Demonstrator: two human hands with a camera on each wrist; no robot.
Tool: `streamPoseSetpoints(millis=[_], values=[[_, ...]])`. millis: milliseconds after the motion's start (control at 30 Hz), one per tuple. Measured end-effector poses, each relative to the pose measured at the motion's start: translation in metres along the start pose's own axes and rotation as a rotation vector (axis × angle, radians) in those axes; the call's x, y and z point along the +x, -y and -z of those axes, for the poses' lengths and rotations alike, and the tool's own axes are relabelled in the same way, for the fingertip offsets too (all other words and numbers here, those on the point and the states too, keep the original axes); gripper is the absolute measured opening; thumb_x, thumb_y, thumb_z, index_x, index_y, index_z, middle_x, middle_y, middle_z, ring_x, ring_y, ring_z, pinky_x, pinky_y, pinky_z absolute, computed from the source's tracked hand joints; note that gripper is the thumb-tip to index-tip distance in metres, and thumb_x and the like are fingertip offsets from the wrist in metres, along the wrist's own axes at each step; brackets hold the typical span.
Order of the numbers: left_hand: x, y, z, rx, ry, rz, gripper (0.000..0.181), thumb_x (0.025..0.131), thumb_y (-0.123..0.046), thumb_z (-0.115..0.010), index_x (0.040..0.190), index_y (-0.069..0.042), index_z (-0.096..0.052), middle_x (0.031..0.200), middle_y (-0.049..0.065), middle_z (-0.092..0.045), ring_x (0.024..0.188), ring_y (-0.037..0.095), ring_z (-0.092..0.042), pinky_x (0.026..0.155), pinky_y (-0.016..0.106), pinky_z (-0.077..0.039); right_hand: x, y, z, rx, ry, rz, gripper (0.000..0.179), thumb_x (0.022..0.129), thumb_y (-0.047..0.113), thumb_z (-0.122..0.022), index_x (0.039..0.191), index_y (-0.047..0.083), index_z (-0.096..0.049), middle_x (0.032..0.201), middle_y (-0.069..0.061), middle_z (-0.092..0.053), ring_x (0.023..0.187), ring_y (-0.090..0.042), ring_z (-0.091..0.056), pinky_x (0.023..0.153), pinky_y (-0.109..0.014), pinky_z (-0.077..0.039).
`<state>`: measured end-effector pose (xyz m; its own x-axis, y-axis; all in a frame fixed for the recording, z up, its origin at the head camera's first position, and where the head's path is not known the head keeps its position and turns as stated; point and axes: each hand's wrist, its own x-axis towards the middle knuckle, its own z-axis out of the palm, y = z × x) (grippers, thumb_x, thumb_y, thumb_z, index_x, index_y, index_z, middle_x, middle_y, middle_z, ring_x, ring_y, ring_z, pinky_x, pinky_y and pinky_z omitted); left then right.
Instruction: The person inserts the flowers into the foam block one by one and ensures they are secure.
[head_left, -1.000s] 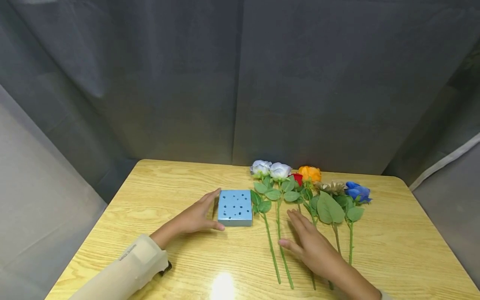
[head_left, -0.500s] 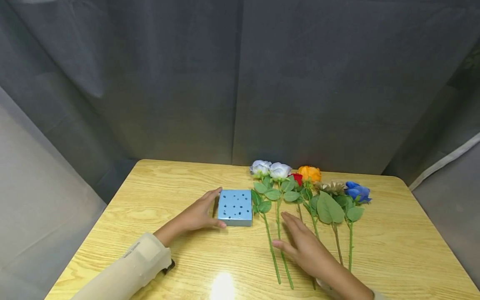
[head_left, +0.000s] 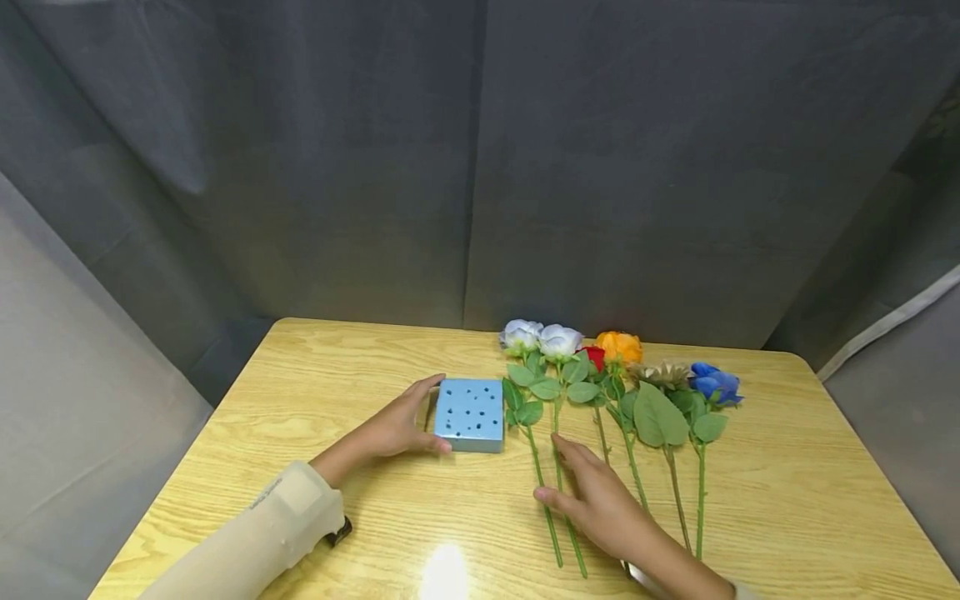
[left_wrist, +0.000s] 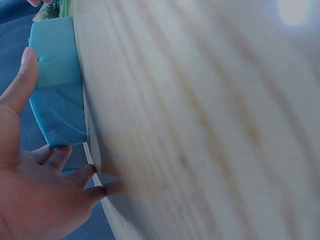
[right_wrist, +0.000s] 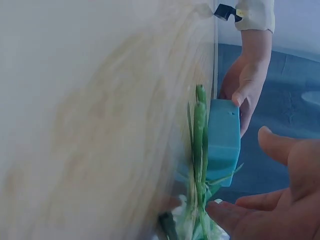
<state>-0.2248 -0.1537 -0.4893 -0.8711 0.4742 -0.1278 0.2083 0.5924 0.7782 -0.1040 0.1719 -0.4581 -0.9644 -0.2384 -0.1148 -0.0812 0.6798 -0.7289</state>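
A blue foam block (head_left: 469,412) with several holes in its top lies on the table. My left hand (head_left: 393,429) holds its left side, thumb at the front edge and fingertips at the back left corner; the thumb also shows against the block (left_wrist: 57,55) in the left wrist view. My right hand (head_left: 600,504) hovers low over the flower stems, fingers extended and thumb apart, gripping nothing. Nearest to it are the stems of two pale lavender-white roses (head_left: 560,342). In the right wrist view, green stems (right_wrist: 199,145) run between this hand and the table.
Right of these lie a red rose (head_left: 594,358), an orange flower (head_left: 619,347), a beige flower (head_left: 663,375) and a blue flower (head_left: 715,383), stems toward me. Dark grey curtains (head_left: 375,167) hang behind the wooden table (head_left: 315,367).
My right hand has moved left and a little toward me, from above the middle stems to the lavender-white roses' stems. The left hand and the block have barely shifted.
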Motion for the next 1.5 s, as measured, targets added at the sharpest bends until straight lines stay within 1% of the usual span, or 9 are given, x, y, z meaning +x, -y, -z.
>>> streamPoseSetpoints(millis=[167, 267, 400, 533, 733, 900, 1167, 1333, 1500], values=[[0.001, 0.000, 0.000, -0.031, 0.012, 0.005, 0.122, 0.074, -0.038, -0.094, 0.166, -0.020, -0.017, 0.171, 0.008, -0.019, 0.155, 0.041, -0.021, 0.120, 0.064, -0.025, 0.002, 0.000, -0.004, 0.111, -0.005, -0.009, 0.083, 0.094, 0.030, -0.078, 0.159, 0.001, -0.035, 0.152, -0.021, -0.049, 0.135, -0.040, -0.053, 0.105, -0.050, -0.050], [0.001, -0.001, 0.000, -0.038, 0.016, 0.011, 0.122, 0.074, -0.037, -0.094, 0.167, -0.021, -0.017, 0.171, 0.007, -0.019, 0.155, 0.040, -0.020, 0.120, 0.063, -0.025, 0.003, 0.001, -0.006, 0.201, -0.002, -0.029, 0.082, 0.092, 0.022, -0.081, 0.158, 0.000, -0.037, 0.151, -0.020, -0.049, 0.135, -0.038, -0.054, 0.103, -0.043, -0.052], [0.001, -0.001, 0.000, -0.047, 0.012, 0.011, 0.121, 0.074, -0.036, -0.094, 0.167, -0.020, -0.017, 0.171, 0.008, -0.020, 0.155, 0.040, -0.020, 0.120, 0.063, -0.025, 0.002, 0.002, -0.007, 0.312, 0.017, -0.061, 0.082, 0.091, 0.017, -0.081, 0.157, -0.001, -0.037, 0.154, -0.021, -0.047, 0.136, -0.039, -0.052, 0.104, -0.041, -0.051], [0.000, -0.002, 0.000, -0.061, 0.007, 0.008, 0.121, 0.074, -0.036, -0.094, 0.166, -0.020, -0.018, 0.171, 0.010, -0.020, 0.155, 0.041, -0.020, 0.119, 0.065, -0.024, 0.001, 0.002, -0.009, 0.369, 0.024, -0.086, 0.082, 0.090, 0.015, -0.081, 0.157, -0.004, -0.036, 0.155, -0.024, -0.046, 0.137, -0.041, -0.051, 0.104, -0.042, -0.052], [0.000, -0.001, -0.001, -0.063, 0.009, 0.019, 0.120, 0.075, -0.037, -0.094, 0.167, -0.022, -0.018, 0.171, 0.011, -0.020, 0.155, 0.042, -0.020, 0.119, 0.067, -0.024, 0.004, 0.002, -0.014, 0.347, -0.028, -0.123, 0.079, 0.087, 0.010, -0.083, 0.153, -0.004, -0.042, 0.150, -0.022, -0.052, 0.134, -0.039, -0.055, 0.100, -0.039, -0.055], [-0.001, -0.002, 0.000, -0.057, 0.013, 0.028, 0.121, 0.075, -0.037, -0.093, 0.167, -0.023, -0.016, 0.172, 0.009, -0.017, 0.156, 0.041, -0.019, 0.119, 0.066, -0.025, 0.009, 0.002, -0.019, 0.313, -0.053, -0.127, 0.078, 0.084, 0.006, -0.086, 0.150, -0.006, -0.046, 0.144, -0.018, -0.056, 0.128, -0.036, -0.057, 0.093, -0.033, -0.058], [-0.002, -0.001, -0.001, -0.070, 0.010, 0.027, 0.120, 0.075, -0.037, -0.093, 0.167, -0.022, -0.017, 0.172, 0.011, -0.016, 0.156, 0.042, -0.018, 0.119, 0.067, -0.024, 0.015, 0.002, -0.026, 0.263, -0.029, -0.110, 0.080, 0.077, -0.001, -0.089, 0.146, -0.004, -0.049, 0.125, -0.014, -0.056, 0.118, -0.029, -0.058, 0.087, -0.029, -0.059], [-0.002, -0.001, 0.000, -0.075, 0.011, 0.029, 0.120, 0.075, -0.037, -0.093, 0.167, -0.023, -0.017, 0.171, 0.013, -0.017, 0.156, 0.042, -0.018, 0.118, 0.067, -0.024, 0.015, 0.005, -0.028, 0.173, -0.007, -0.078, 0.081, 0.076, -0.005, -0.088, 0.147, -0.004, -0.047, 0.115, -0.012, -0.052, 0.105, -0.025, -0.058, 0.083, -0.031, -0.060], [-0.002, -0.002, 0.000, -0.081, 0.015, 0.031, 0.119, 0.076, -0.036, -0.093, 0.167, -0.023, -0.017, 0.171, 0.014, -0.017, 0.156, 0.042, -0.017, 0.118, 0.068, -0.024, 0.016, 0.007, -0.029, 0.094, -0.007, -0.034, 0.079, 0.078, -0.012, -0.083, 0.146, -0.005, -0.046, 0.112, -0.013, -0.048, 0.087, -0.020, -0.054, 0.067, -0.028, -0.056]])
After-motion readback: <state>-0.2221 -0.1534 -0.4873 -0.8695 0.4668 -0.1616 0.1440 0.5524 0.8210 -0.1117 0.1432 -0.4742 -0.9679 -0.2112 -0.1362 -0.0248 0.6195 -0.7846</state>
